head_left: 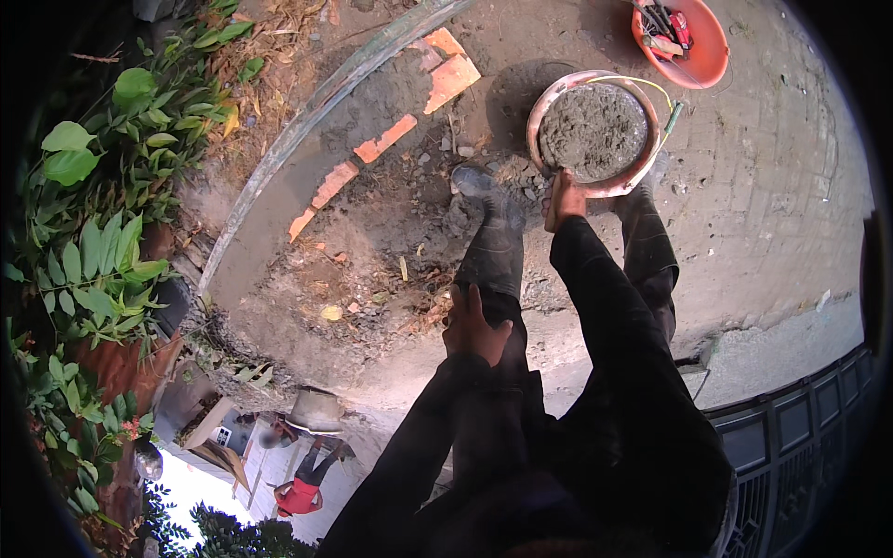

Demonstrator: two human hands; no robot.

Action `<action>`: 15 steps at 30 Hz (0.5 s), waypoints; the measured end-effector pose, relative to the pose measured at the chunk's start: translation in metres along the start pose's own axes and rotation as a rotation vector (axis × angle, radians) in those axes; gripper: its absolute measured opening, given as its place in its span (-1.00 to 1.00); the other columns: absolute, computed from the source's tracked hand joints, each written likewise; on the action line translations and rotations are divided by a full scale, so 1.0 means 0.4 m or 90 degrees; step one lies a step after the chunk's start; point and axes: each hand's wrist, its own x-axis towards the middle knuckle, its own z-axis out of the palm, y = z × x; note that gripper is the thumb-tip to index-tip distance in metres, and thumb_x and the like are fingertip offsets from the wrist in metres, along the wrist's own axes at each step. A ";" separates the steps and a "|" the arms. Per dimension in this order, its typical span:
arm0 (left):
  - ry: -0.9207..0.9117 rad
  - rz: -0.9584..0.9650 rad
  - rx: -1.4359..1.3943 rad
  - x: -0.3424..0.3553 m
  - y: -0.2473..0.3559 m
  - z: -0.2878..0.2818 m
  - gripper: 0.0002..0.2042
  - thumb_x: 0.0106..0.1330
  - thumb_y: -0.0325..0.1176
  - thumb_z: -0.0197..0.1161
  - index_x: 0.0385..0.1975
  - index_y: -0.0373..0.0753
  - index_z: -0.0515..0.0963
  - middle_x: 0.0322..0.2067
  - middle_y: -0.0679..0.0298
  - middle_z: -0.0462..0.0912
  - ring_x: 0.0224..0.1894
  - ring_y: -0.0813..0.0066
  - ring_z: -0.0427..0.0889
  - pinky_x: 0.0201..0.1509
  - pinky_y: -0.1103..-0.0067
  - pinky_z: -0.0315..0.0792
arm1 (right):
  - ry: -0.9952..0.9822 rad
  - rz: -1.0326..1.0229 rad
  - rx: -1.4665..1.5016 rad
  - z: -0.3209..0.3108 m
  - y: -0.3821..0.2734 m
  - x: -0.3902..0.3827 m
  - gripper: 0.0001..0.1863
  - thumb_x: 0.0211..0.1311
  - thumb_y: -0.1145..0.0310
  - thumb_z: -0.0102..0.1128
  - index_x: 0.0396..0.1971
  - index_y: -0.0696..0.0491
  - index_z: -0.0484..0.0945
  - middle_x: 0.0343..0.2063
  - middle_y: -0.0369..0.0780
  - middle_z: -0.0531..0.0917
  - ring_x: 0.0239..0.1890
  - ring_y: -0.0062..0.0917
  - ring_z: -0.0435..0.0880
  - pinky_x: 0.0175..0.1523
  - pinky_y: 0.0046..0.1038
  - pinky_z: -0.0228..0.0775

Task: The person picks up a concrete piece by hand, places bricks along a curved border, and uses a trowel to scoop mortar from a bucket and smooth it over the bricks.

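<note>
A round, reddish bucket (537,149) stands on the ground in front of me, filled with wet grey mortar (593,130). Its thin wire handle with a green grip (673,116) lies over to the right side. My right hand (565,199) is closed on the near rim of the bucket, with some fingers hidden behind the edge. My left hand (475,327) rests on my left leg near the knee, fingers spread, holding nothing. One of my dark boots (476,182) is planted left of the bucket; the other is partly hidden beside it.
An orange basin (704,46) with tools stands at the far right. Broken bricks (385,139) lie in a row beside a curved board strip (270,177). Leafy plants (102,251) line the left, and a dark metal gate (791,437) is at lower right. A person in red (299,498) is at lower left.
</note>
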 end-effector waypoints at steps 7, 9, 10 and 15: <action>-0.007 0.014 -0.082 0.019 -0.040 0.011 -0.11 0.02 0.00 0.32 0.35 -0.12 0.04 0.38 0.00 -0.08 0.31 -0.05 0.18 0.23 0.22 0.26 | -0.061 -0.021 0.173 0.060 -0.026 0.023 -0.57 0.35 -0.10 -0.24 -0.43 -0.04 0.39 -0.68 -0.33 0.41 -0.72 -0.51 0.33 -0.63 -0.42 0.21; 0.009 0.022 -0.047 0.021 -0.046 0.019 -0.12 0.02 -0.03 0.35 0.33 -0.19 0.08 0.36 -0.01 -0.02 0.26 -0.05 0.27 0.22 0.24 0.31 | -0.059 -0.044 0.176 0.041 0.001 0.022 -0.58 0.35 -0.09 -0.23 -0.43 -0.05 0.40 -0.68 -0.32 0.42 -0.72 -0.51 0.33 -0.63 -0.41 0.22; 0.009 0.021 -0.051 0.017 -0.046 0.015 -0.12 0.02 -0.03 0.35 0.33 -0.19 0.08 0.36 -0.01 -0.02 0.26 -0.05 0.27 0.22 0.24 0.31 | -0.061 -0.045 0.172 0.032 0.002 0.017 -0.58 0.35 -0.09 -0.23 -0.43 -0.05 0.40 -0.68 -0.32 0.42 -0.72 -0.51 0.33 -0.63 -0.41 0.22; -0.002 0.028 -0.098 0.013 -0.062 0.022 -0.12 0.03 -0.02 0.34 0.34 -0.18 0.06 0.37 -0.02 -0.05 0.29 -0.03 0.23 0.24 0.26 0.28 | -0.027 -0.159 0.088 -0.018 0.001 -0.006 -0.56 0.33 -0.10 -0.23 -0.44 -0.03 0.42 -0.70 -0.32 0.41 -0.75 -0.51 0.34 -0.64 -0.44 0.23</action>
